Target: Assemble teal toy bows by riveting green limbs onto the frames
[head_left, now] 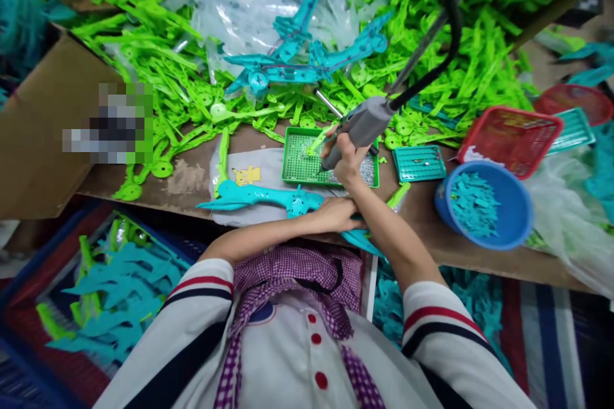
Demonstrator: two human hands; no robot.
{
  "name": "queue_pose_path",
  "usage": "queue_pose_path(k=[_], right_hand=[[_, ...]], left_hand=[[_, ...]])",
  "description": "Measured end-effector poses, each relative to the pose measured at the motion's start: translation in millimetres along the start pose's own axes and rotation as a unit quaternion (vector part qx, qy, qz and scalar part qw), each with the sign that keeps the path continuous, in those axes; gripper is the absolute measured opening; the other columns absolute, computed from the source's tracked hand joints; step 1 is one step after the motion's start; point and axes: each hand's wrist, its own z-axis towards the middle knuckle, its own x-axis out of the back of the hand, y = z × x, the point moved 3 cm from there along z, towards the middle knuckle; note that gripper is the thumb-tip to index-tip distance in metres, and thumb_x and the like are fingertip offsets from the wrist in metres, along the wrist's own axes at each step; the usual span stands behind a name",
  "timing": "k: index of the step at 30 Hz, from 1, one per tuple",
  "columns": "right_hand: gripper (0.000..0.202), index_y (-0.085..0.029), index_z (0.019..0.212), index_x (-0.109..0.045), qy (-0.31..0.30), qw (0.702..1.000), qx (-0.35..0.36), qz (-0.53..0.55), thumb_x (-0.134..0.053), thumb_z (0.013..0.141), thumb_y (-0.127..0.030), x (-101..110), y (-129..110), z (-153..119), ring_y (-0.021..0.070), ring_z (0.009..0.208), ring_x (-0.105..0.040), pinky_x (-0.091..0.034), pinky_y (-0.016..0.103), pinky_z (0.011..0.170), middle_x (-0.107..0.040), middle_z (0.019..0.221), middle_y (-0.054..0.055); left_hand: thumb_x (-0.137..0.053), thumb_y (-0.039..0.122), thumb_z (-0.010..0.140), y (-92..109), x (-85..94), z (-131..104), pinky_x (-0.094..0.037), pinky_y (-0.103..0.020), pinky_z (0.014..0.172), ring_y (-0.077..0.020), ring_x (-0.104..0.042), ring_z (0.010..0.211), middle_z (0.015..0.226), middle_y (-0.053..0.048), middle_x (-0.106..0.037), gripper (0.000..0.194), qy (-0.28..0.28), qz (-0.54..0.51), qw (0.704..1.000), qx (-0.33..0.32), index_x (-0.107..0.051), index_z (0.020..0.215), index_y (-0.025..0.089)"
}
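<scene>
My right hand (348, 156) is closed around a grey electric screwdriver (370, 120) with a black cable running up from it. Its shiny shaft points up and to the left, away from the work surface. Below it, my left hand (336, 214) grips a long teal plastic part (259, 198), which lies across a grey cloth with a yellow cartoon print; the fingertips are partly hidden. Under the right hand stands a green tray (292, 172) holding small silvery screws and a light-green piece. A lime-green plastic part (223, 156) touches the cloth's left side.
Lime-green parts (158, 57) are heaped across the back, with assembled teal parts (307, 67) and clear plastic bags on top. To the right are a teal tray (419, 163), a red basket (511, 140) and a blue bucket (520, 217) of small teal pieces. A cardboard box (52, 128) stands left.
</scene>
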Motion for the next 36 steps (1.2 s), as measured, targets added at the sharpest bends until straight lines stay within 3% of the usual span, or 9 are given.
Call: queue_pose_path(k=[12,17,32,36], right_hand=[[0.054,-0.024,0.078,-0.06,-0.021,1.0,-0.021,-0.004,-0.061,0.074,-0.078,-7,14,0,0.0097,0.043,-0.054,-0.049,0.027,0.046,-0.055,0.057,-0.006],[0.052,-0.024,0.077,-0.057,-0.022,0.999,-0.026,-0.007,-0.063,0.073,-0.076,-9,11,-1,0.0099,0.044,-0.054,-0.048,0.026,0.045,-0.052,0.057,-0.006],[0.047,-0.024,0.08,-0.06,-0.037,0.999,-0.019,-0.011,-0.064,0.075,-0.071,-8,10,-5,0.0099,0.044,-0.054,-0.049,0.027,0.047,-0.054,0.058,-0.006],[0.045,-0.024,0.083,-0.062,-0.01,1.0,0.006,0.028,-0.067,0.076,-0.068,-5,3,-2,0.0089,0.042,-0.055,-0.046,0.025,0.042,-0.059,0.065,-0.005]], left_hand=[[-0.073,0.042,0.083,2,1.9,6,-0.057,-0.042,0.082,-0.0355,-0.07,0.102,0.113,-0.016,-0.074,0.045,-0.002,0.015,0.999,0.044,-0.07,0.118,0.014],[-0.073,0.041,0.082,1,0.8,7,-0.057,-0.042,0.08,-0.0353,-0.07,0.099,0.109,-0.016,-0.075,0.039,-0.005,0.012,0.998,0.055,-0.072,0.111,0.015],[-0.069,0.043,0.086,3,4.0,5,-0.056,-0.041,0.083,-0.0361,-0.069,0.108,0.12,-0.016,-0.073,0.046,-0.023,0.029,0.998,0.054,-0.069,0.122,0.014],[-0.068,0.046,0.087,2,4.0,7,-0.056,-0.042,0.086,-0.0354,-0.068,0.11,0.121,-0.014,-0.073,0.045,-0.036,0.028,0.998,0.052,-0.07,0.12,0.016]])
